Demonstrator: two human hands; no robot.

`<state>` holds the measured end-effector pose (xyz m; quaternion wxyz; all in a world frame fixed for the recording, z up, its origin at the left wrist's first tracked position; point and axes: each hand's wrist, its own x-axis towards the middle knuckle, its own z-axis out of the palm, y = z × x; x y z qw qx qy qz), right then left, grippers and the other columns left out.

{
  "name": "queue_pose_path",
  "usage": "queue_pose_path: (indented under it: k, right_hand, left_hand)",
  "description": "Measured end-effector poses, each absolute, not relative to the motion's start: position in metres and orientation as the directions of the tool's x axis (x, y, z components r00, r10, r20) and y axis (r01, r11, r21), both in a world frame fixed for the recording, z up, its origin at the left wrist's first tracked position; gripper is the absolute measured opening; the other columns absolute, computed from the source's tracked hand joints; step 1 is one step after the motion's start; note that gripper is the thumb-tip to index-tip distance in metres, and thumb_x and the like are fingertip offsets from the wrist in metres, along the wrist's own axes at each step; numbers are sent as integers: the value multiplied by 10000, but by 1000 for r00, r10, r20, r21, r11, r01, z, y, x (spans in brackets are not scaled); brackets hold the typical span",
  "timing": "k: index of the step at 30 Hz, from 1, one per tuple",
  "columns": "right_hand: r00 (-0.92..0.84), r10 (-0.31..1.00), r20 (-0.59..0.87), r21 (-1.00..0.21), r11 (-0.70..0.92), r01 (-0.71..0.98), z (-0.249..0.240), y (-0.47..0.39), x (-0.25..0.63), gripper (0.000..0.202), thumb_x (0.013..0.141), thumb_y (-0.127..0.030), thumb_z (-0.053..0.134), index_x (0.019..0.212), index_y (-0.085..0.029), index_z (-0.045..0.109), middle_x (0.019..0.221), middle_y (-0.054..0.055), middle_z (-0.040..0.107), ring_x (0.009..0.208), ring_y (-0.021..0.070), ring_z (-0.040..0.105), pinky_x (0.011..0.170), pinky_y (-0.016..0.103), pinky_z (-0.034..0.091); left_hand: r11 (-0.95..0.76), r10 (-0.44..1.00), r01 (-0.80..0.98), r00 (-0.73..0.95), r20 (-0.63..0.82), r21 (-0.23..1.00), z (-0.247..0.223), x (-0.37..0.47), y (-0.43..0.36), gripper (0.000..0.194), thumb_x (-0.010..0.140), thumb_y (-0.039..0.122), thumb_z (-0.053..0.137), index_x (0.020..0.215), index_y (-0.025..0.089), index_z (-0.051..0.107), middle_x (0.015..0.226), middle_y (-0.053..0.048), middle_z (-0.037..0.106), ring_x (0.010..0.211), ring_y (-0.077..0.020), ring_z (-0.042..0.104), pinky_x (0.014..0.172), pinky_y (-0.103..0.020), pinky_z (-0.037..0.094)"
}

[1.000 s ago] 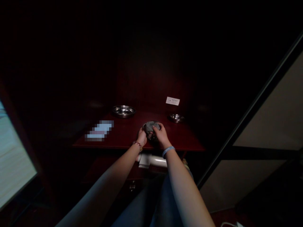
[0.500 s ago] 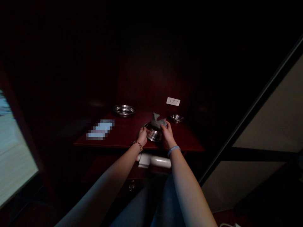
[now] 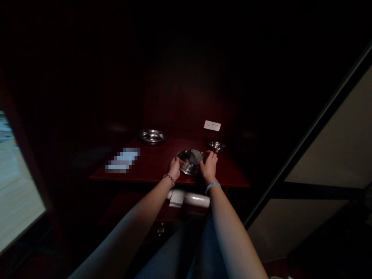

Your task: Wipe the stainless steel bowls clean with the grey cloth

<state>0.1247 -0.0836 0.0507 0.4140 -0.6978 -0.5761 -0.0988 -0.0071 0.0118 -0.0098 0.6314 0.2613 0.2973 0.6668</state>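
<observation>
A shiny metal bowl point(image 3: 184, 166) is near the front edge of a dark red wooden shelf point(image 3: 157, 161). Bunched grey cloth point(image 3: 195, 156) lies at the bowl; the dim light hides whether the bowl faces up or is turned over. My left hand point(image 3: 174, 169) grips the bowl's left side, thumb on top. On the opposite side, my right hand point(image 3: 209, 166) curls at the bowl's right edge, its thumb close to the cloth and its fingers bent beyond the edge. Where those fingertips touch is hard to see.
A round metal dish point(image 3: 152, 136) stands at the back left and a smaller metal dish point(image 3: 216, 146) at the back right. A white socket plate point(image 3: 212, 125) is on the back wall. Below the shelf lies a white roll point(image 3: 197, 199). A blurred-out patch point(image 3: 124, 159) covers something at left.
The cloth's raised end has dropped, and it now lies in a lower lump. My right hand has shifted slightly right, off the cloth's top to the bowl's edge. The left hand stays put.
</observation>
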Motion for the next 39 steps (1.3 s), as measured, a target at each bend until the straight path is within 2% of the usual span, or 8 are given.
queue_pose_path:
  k: [4, 10, 16, 21, 25, 30, 35, 39]
  right_hand:
    - [27, 819, 572, -272, 159, 949, 53, -87, 123, 451, 824, -72, 450, 1248, -169, 569, 1311, 146, 565, 1234, 256, 499, 1072, 389, 412]
    - [-90, 868, 489, -264, 245, 933, 52, -93, 124, 471, 857, -168, 523, 1326, -178, 565, 1366, 134, 522, 1241, 228, 512, 1071, 356, 431]
    - [-87, 844, 529, -252, 254, 934, 52, -101, 127, 441, 875, -402, 642, 1285, -240, 633, 1405, 127, 501, 1249, 294, 478, 1017, 415, 465]
    - [-9, 806, 592, -237, 185, 954, 55, -101, 126, 302, 905, -375, 625, 1174, -253, 690, 1345, 137, 566, 1196, 310, 508, 1018, 460, 443]
    - [31, 767, 641, -340, 248, 907, 59, -98, 124, 277, 956, -341, 508, 1122, -219, 693, 1274, 127, 628, 1160, 273, 563, 1014, 405, 452]
    - [301, 706, 641, -626, 254, 737, 61, -93, 126, 347, 969, -354, 437, 1163, -174, 662, 1076, 131, 722, 962, 243, 671, 933, 363, 490]
    - [438, 617, 653, -739, 394, 546, 62, -89, 131, 464, 921, -370, 486, 1322, -156, 580, 1287, 148, 666, 1154, 230, 631, 1042, 371, 455]
    - [474, 634, 611, -792, 491, 364, 61, -81, 136, 495, 889, -354, 502, 1336, -149, 554, 1349, 137, 630, 1198, 205, 606, 1081, 383, 437]
  left_hand:
    - [-34, 995, -698, -91, -42, 716, -9, -7, 12, 166, 865, 247, 647, 745, 182, 552, 591, 41, 562, 517, -93, 507, 602, -223, 415]
    - [-36, 993, -714, -104, -55, 700, -8, -7, 13, 153, 860, 231, 650, 750, 179, 556, 621, 31, 582, 540, -95, 521, 603, -224, 418]
    - [-100, 995, -694, -90, 52, 713, -12, -6, 16, 191, 842, 267, 694, 749, 183, 551, 622, 35, 591, 537, -91, 533, 611, -221, 425]
    - [-66, 997, -683, -67, 28, 727, -12, -6, 15, 224, 855, 289, 685, 721, 188, 536, 551, 48, 554, 470, -86, 490, 558, -219, 387]
    - [-51, 998, -674, -52, 22, 737, -9, -8, 11, 254, 858, 305, 683, 694, 194, 523, 520, 46, 544, 452, -92, 482, 551, -229, 381]
    - [-42, 999, -654, -33, 27, 756, -8, -9, 8, 276, 879, 322, 650, 680, 199, 502, 510, 31, 554, 459, -106, 496, 561, -238, 392]
    - [-42, 999, -653, -48, 14, 756, -9, -8, 9, 289, 896, 314, 635, 668, 198, 500, 489, 36, 542, 432, -96, 476, 527, -226, 363]
    - [-33, 999, -653, -37, 12, 757, -10, -8, 11, 292, 901, 316, 632, 666, 200, 504, 483, 36, 542, 415, -93, 469, 510, -226, 358]
